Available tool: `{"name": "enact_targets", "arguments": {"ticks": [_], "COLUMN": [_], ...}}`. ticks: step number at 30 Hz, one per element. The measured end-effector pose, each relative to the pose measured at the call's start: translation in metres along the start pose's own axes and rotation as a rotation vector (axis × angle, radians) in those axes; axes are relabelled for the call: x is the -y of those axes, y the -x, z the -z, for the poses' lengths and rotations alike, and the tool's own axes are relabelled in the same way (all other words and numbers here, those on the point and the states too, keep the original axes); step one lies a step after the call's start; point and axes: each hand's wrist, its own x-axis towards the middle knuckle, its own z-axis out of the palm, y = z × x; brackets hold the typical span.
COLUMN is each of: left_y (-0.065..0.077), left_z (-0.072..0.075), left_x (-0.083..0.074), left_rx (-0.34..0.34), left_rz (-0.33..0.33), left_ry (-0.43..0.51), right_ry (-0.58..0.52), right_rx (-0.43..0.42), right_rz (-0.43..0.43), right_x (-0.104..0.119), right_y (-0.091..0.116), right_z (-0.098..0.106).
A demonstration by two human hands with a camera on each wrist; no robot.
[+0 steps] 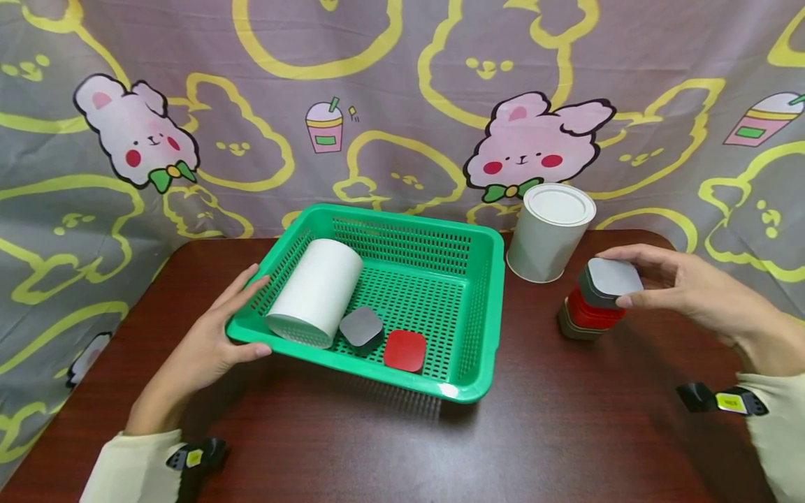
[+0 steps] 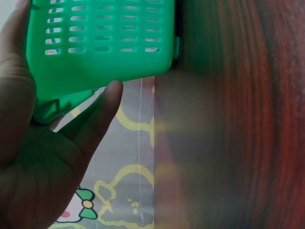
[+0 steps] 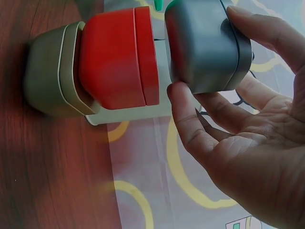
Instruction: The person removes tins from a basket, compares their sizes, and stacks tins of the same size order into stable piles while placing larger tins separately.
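My left hand (image 1: 210, 342) rests at the near left corner of a green plastic basket (image 1: 490, 307), its fingers straight along the side wall and the thumb by the front rim. In the basket are a white cylindrical can (image 1: 321, 286) on its side, a grey square canister (image 1: 361, 328) and a red one (image 1: 405, 351). With my right hand (image 1: 669, 283) I pinch a dark grey lidded canister (image 3: 205, 47) between thumb and fingers. It is just above a red canister (image 3: 116, 57), a thin gap between them. That red one stands on an olive-grey canister (image 3: 47, 71).
Behind the stack, a white lidded can (image 1: 550, 237) stands upright to the right of the basket. A dark reddish-brown wooden table (image 1: 390, 454) bears everything. A grey patterned curtain (image 1: 402, 91) with rabbit and bear drawings hangs along the table's back and left edges.
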Motion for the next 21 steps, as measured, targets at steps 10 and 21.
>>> {"name": "enact_targets", "arguments": {"ticks": [10,21], "left_y": [0.0,-0.0004], "left_z": [0.0016,0.0008], "left_x": [-0.0001,0.0008], "left_rx": [-0.003,-0.002], "left_rz": [0.002,0.004], "left_ry": [0.0,-0.006], "right_ry": [0.021,0.004], "right_rx": [0.018,0.018], "right_rz": [-0.007,-0.014], "right_x": [-0.0019,-0.0064], "right_y": [0.0007,0.0025], "right_z": [-0.0003,0.0012]}}
